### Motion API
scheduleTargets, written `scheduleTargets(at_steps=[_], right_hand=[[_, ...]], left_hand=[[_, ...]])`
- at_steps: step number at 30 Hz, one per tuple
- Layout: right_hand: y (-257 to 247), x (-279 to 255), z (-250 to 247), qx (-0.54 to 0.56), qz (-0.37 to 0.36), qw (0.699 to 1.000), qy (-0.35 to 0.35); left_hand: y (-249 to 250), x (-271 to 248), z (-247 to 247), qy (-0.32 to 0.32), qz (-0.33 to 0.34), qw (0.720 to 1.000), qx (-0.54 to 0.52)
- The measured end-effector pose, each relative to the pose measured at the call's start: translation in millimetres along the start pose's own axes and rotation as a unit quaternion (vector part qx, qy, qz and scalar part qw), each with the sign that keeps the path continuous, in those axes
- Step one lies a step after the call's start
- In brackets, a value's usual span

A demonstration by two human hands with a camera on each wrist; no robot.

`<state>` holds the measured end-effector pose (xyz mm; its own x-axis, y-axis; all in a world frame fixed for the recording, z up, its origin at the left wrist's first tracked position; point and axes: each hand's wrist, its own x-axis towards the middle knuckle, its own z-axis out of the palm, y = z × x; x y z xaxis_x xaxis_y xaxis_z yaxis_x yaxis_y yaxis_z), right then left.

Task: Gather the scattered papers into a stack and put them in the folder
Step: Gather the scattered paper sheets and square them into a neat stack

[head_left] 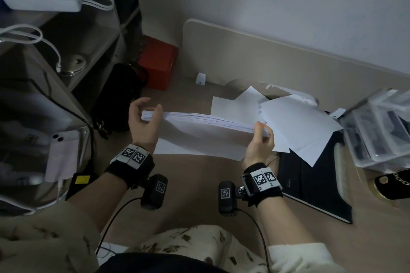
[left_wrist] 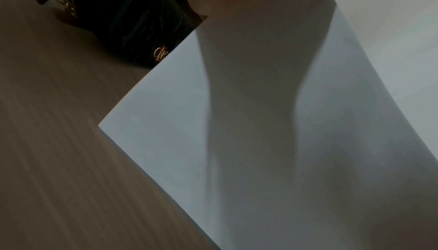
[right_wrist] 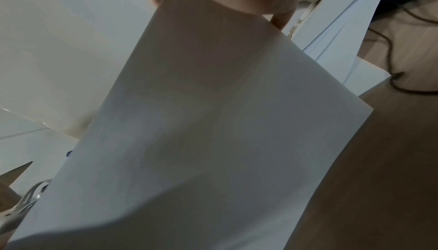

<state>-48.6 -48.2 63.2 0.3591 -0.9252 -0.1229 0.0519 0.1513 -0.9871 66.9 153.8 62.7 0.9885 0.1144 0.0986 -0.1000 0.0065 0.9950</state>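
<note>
A thick stack of white paper (head_left: 199, 131) stands on its long edge on the desk, held upright between both hands. My left hand (head_left: 144, 119) grips its left end, thumb in front and fingers behind. My right hand (head_left: 260, 137) pinches its right end. Both wrist views show the stack's near face from below, the stack (left_wrist: 237, 123) in the left and the stack (right_wrist: 201, 132) in the right. Several loose white sheets (head_left: 295, 122) lie behind and to the right, partly over a dark folder (head_left: 315, 184) that lies flat on the desk.
A black bag (head_left: 119, 97) and a red box (head_left: 158, 63) sit at the back left by a shelf unit. A clear plastic organiser (head_left: 377, 133) stands at the right. A pink phone (head_left: 62, 153) lies at the left. A beige backboard (head_left: 266, 60) closes off the desk's far side.
</note>
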Motion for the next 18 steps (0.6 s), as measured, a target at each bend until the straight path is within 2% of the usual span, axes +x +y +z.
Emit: scheduleTargets(at_steps=[6,10,13,15,18], right_hand=[[2,3,-2,-0.014,-0.019,1.0,0.007],[7,4,-1,-0.005,-0.021,1.0,0.015],[10,5,-7,0.008,-0.044,0.999,-0.029],[14,8,-13,0.005,-0.06,0.994,-0.088],[25,13,-23,-0.037,-0.035,0.987,-0.15]], left_hand=[[0,2,1,-0.007,0.011,1.0,0.017],[-3,3,-2,-0.01,0.008,1.0,-0.023],[-10,5,-8,-0.06,-0.007,0.998,-0.007],[-16,6,-15,-0.112,-0.012,0.994,0.01],[-27,8,-25,-0.181,-0.028,0.983,0.007]])
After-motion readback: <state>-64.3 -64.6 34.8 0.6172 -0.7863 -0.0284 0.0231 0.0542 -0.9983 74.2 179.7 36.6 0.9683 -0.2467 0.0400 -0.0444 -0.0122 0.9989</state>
